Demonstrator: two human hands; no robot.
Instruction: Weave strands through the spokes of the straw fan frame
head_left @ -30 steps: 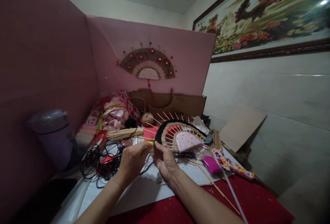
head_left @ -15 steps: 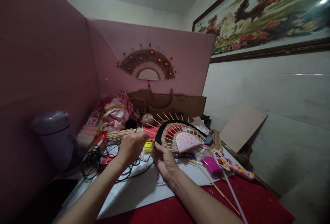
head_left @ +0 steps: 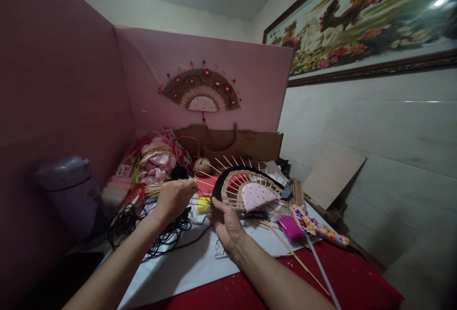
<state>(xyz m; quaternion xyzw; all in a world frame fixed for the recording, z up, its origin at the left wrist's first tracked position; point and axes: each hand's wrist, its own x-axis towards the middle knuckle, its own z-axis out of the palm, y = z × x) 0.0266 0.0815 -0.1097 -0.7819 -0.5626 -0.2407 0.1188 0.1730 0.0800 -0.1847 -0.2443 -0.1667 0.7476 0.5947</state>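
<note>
A half-round woven fan (head_left: 232,184) with bare wooden sticks, a black outer band and a spotted pink-white centre lies before me. My right hand (head_left: 226,219) grips its left lower corner, thumb on top of the black band. To the left of the fan, my left hand (head_left: 176,198) is closed in a pinch on a black cord (head_left: 203,196), which runs taut to the fan's edge. More of the cord lies in a loose tangle (head_left: 167,234) under and beside my left forearm.
A finished-looking fan (head_left: 200,91) hangs on the pink panel behind. Bundled sticks (head_left: 153,189), a twine ball (head_left: 202,167) and pink fabric (head_left: 157,157) sit at the back left. A magenta packet (head_left: 290,228) and a glue gun with flowered cover (head_left: 317,229) lie right. A lidded purple container (head_left: 67,195) stands left.
My left hand has moved left and up, away from the fan's edge, drawing the black cord out. The right hand keeps its hold on the fan. The view has shifted slightly.
</note>
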